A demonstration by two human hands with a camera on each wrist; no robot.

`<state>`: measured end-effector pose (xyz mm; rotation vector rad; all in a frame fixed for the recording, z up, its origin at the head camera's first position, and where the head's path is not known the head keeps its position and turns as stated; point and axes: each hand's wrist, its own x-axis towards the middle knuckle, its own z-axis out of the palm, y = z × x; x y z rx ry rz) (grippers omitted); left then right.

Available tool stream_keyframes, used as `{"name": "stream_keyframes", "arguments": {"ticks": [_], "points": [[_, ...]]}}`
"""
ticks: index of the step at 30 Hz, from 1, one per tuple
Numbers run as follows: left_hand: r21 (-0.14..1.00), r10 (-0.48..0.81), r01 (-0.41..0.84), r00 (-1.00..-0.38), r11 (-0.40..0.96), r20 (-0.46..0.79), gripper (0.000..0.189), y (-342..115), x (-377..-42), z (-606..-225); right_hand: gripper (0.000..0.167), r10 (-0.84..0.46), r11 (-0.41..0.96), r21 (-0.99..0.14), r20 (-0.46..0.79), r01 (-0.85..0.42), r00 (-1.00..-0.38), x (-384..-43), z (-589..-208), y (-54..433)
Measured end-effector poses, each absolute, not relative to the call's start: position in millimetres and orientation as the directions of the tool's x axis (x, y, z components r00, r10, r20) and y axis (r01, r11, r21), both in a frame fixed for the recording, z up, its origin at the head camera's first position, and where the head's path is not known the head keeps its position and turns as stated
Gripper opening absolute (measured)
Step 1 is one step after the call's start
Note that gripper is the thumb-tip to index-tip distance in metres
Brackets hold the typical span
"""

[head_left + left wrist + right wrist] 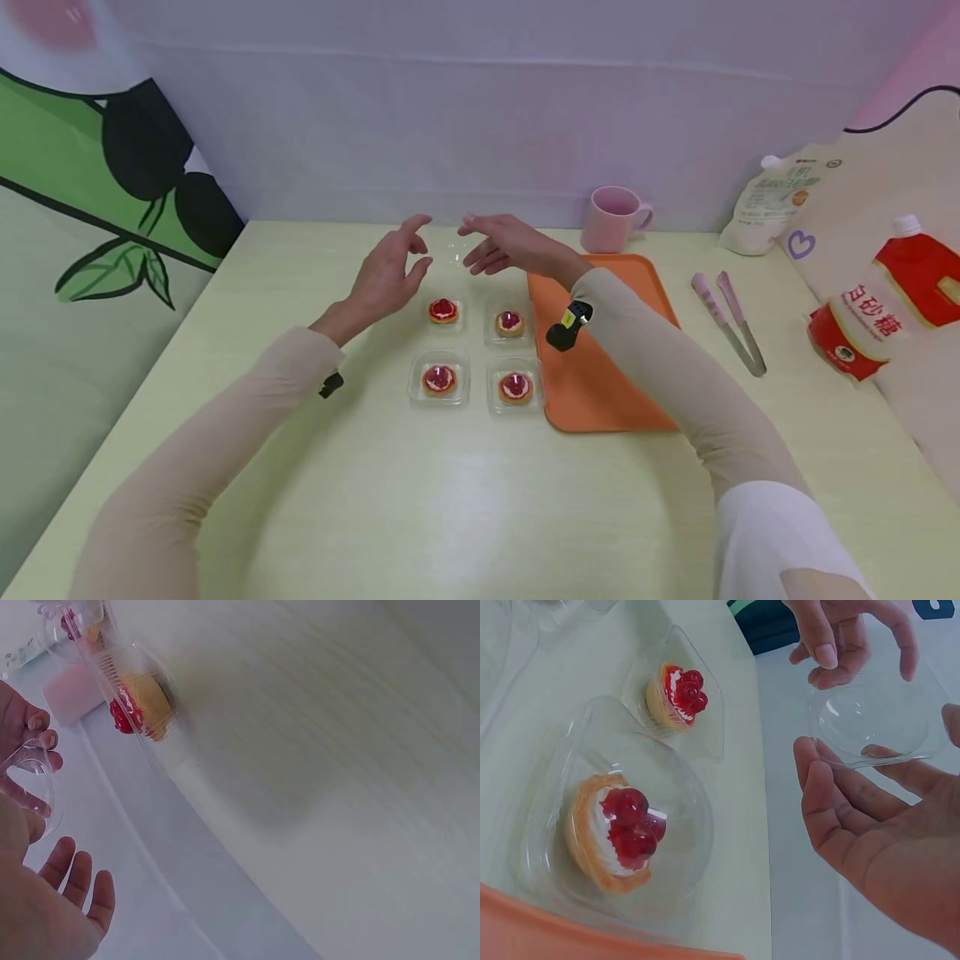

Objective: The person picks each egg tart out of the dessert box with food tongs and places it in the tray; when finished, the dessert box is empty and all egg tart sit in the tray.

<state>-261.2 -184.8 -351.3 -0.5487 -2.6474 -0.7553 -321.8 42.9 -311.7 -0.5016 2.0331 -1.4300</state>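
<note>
pinching clear lid [874,720] in right hand [517,244], cannot tell grip of left hand [386,271], nearer to uncovered tart [443,312] lying body-side of lid.

You wear long beige sleeves [247,408], a white sleeve [772,533] higher on the right, and black wrist units [564,335].

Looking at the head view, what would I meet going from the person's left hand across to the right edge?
Left hand → right hand → pink mug → pink-handled tongs → red-and-white bag.
</note>
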Motion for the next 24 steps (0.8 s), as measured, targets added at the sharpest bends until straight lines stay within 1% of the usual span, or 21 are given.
{"name": "stream_keyframes", "arguments": {"ticks": [5,12,17,24], "points": [[0.414,0.293,0.492,-0.84,0.766,0.456,0.057,-180.6,-261.6,-349.4,0.059,-0.624,0.346,-0.938,-0.26,0.038,-0.737,-318.7,-310.7,40.3],[0.392,0.31,0.511,-0.826,0.765,0.471,0.058,-181.6,-264.5,-345.2,0.058,-0.626,0.332,-0.942,-0.252,0.041,-0.738,-319.9,-308.7,36.6],[0.393,0.309,0.505,-0.831,0.768,0.463,0.058,-184.5,-269.8,-341.1,0.059,-0.626,0.329,-0.944,-0.24,0.028,-0.742,-322.2,-306.4,32.7],[0.465,0.276,0.469,-0.862,0.751,0.425,0.06,-190.4,-278.0,-333.4,0.057,-0.623,0.282,-0.959,-0.175,-0.01,-0.763,-329.6,-307.9,30.3]]}}
